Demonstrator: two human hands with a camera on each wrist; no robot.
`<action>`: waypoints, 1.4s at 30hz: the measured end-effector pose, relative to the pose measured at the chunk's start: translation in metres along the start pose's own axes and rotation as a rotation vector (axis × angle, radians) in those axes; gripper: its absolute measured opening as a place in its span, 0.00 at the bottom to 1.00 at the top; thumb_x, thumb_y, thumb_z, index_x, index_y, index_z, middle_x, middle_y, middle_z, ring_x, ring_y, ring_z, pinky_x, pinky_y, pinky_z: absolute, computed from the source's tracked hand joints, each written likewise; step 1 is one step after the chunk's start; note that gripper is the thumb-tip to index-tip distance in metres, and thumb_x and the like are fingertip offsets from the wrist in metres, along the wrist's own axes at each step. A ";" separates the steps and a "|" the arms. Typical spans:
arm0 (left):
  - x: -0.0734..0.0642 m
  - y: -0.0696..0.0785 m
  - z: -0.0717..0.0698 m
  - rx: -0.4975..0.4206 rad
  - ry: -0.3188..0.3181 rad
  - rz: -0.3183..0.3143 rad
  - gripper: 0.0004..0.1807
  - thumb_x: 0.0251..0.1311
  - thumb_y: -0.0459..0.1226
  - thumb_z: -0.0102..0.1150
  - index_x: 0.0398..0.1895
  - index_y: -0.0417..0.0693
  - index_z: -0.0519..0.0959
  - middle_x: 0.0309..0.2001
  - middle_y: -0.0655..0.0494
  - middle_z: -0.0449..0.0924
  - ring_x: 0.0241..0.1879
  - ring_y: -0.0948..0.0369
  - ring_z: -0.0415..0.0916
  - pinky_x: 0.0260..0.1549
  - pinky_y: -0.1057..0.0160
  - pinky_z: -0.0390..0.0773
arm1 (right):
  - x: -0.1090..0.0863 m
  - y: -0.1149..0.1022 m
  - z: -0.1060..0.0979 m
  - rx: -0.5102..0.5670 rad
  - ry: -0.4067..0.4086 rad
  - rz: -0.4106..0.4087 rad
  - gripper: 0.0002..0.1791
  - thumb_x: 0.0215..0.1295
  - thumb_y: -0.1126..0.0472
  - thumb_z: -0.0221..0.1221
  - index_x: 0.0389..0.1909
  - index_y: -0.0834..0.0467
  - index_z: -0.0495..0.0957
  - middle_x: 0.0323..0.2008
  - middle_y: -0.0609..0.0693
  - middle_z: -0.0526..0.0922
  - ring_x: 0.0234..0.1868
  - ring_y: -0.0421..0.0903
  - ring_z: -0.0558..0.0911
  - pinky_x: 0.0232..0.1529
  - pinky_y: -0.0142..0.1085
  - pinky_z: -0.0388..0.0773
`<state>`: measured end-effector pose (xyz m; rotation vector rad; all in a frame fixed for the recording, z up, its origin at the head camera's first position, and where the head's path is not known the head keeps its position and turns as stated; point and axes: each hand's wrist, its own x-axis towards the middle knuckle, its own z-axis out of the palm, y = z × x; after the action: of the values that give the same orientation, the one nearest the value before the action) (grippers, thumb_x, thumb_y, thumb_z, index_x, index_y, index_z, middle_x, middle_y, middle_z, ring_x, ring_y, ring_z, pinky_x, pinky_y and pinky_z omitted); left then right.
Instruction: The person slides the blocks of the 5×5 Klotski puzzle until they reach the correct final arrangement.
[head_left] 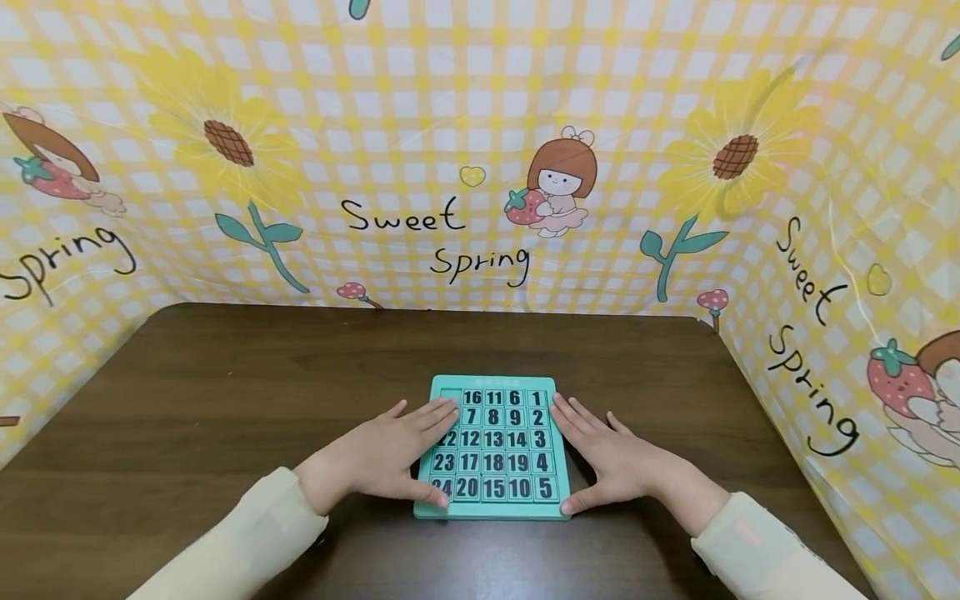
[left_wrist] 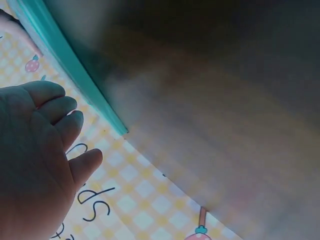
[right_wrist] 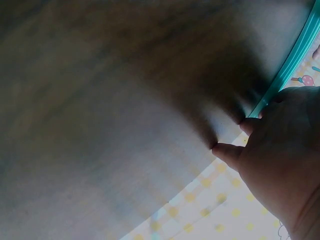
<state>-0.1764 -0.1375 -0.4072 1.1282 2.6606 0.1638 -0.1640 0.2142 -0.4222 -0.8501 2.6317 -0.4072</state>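
Observation:
A teal number sliding puzzle [head_left: 493, 510] lies flat on the table, its black-numbered tiles in rows and a bare slot at the top left corner. My left hand [head_left: 390, 454] reaches over its left edge with straight fingers, fingertips over the left column just below that slot. They hide one tile there, and the thumb partly covers the 24. At the right edge, my right hand [head_left: 611, 458] has its fingertips against the frame and its thumb by the lower right corner. In the right wrist view the fingers [right_wrist: 230, 154] are spread beside the teal rim.
The dark wooden table [head_left: 300, 358] extends around the puzzle on all sides. A yellow checked cloth [head_left: 405, 142] with flowers and "Sweet Spring" lettering rises along its back and both sides. Pale sleeves [head_left: 232, 533] cover both forearms.

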 end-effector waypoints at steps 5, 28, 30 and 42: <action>0.015 0.003 -0.006 -0.011 -0.004 0.017 0.58 0.55 0.72 0.52 0.80 0.50 0.49 0.81 0.54 0.43 0.80 0.53 0.41 0.73 0.35 0.49 | 0.000 0.001 0.001 0.001 0.001 -0.007 0.71 0.49 0.22 0.62 0.80 0.55 0.36 0.81 0.51 0.33 0.81 0.56 0.38 0.69 0.73 0.44; 0.039 0.001 -0.006 -0.067 -0.050 0.014 0.52 0.61 0.68 0.51 0.80 0.51 0.50 0.81 0.56 0.43 0.80 0.57 0.42 0.73 0.37 0.50 | 0.000 0.002 0.001 -0.003 0.008 -0.016 0.70 0.49 0.23 0.62 0.80 0.57 0.37 0.81 0.53 0.33 0.81 0.57 0.39 0.69 0.73 0.44; 0.037 0.000 -0.007 -0.075 -0.052 0.006 0.51 0.61 0.68 0.51 0.80 0.52 0.50 0.81 0.57 0.43 0.80 0.58 0.42 0.73 0.37 0.49 | 0.000 0.002 0.001 -0.002 0.010 -0.015 0.71 0.49 0.23 0.62 0.80 0.57 0.37 0.81 0.53 0.33 0.81 0.58 0.39 0.69 0.73 0.44; 0.025 -0.008 -0.007 -0.104 -0.036 -0.032 0.49 0.62 0.66 0.53 0.79 0.52 0.53 0.81 0.56 0.46 0.80 0.58 0.45 0.73 0.35 0.49 | 0.000 0.005 0.001 -0.009 0.014 -0.021 0.71 0.49 0.23 0.62 0.80 0.57 0.36 0.81 0.53 0.33 0.81 0.58 0.39 0.69 0.73 0.44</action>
<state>-0.2009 -0.1252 -0.4070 1.0454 2.6042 0.2699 -0.1661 0.2175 -0.4248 -0.8818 2.6415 -0.4094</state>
